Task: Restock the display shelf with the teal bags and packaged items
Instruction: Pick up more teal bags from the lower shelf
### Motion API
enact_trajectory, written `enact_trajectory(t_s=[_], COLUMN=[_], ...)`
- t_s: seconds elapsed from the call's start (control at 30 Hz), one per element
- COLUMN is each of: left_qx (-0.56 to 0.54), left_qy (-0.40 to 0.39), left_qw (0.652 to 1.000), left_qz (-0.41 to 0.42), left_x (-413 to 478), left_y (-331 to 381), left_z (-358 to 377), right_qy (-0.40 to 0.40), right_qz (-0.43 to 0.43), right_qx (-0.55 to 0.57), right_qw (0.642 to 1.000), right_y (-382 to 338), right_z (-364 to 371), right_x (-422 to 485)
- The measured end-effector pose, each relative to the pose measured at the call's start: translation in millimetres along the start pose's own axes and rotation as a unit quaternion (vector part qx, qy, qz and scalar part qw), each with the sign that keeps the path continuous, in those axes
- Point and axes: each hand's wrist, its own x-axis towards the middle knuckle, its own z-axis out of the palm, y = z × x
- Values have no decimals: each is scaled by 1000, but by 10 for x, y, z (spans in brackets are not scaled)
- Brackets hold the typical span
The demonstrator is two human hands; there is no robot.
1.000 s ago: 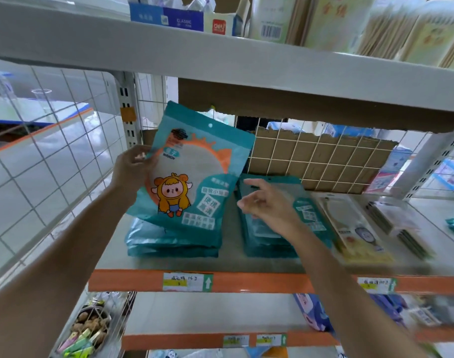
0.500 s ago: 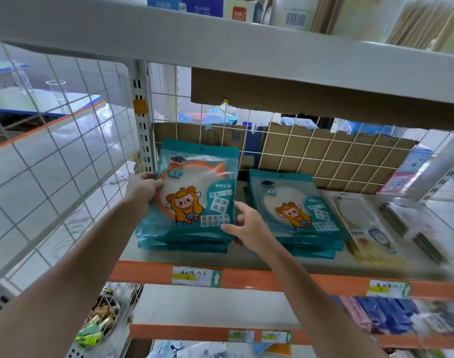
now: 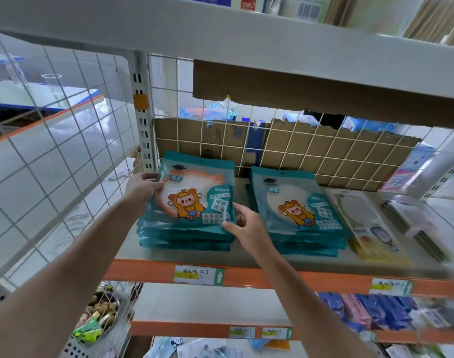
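The top teal bag (image 3: pixel 195 195), with a cartoon child in a yellow hood on its front, sits on the left-hand stack of teal bags (image 3: pixel 184 239), at the left end of the display shelf (image 3: pixel 246 257). I cannot tell whether it lies fully flat or has its far end a little raised. I see my left grip (image 3: pixel 143 187) at the bag's left edge near the top, with the thumb on the front and the fingers wrapped round the side. My right grip (image 3: pixel 249 226) is at the opposite, lower right corner. Its thumb presses on the printed face and its fingers are curled against the bag's right edge, so the bag is held between the two grips.

Just to the right stands a second stack of the same bags (image 3: pixel 295 208), close to the right grip but not touching it. Beyond that lies a yellow packet (image 3: pixel 370 228), then some blurred dark packs. A white wire grid (image 3: pixel 298 151) backed by cardboard (image 3: pixel 331 156) closes the rear, and a wire side panel (image 3: pixel 53 151) closes the left. A price label (image 3: pixel 199 275) is on the orange front rail (image 3: pixel 272 279). On the lower shelf (image 3: pixel 208 303) are blue and pink packs (image 3: pixel 370 311).
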Motion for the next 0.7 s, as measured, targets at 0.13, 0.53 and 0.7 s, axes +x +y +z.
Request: enact_trajectory(t_s=[0.13, 0.53, 0.7], left_qx=[8, 226, 294], left_qy=[12, -7, -52], left_qw=[1000, 968, 946], left_qz=[7, 110, 125], left_x=[41, 82, 56], left_y=[-59, -257, -280], left_z=[-1, 47, 3], right_qy=[9, -5, 4], right_qz=[2, -3, -4], right_qx=[5, 22, -12], right_qw=[1000, 1000, 1000], right_y=[30, 79, 87], right_z=[19, 47, 67], right_x=[3, -2, 15])
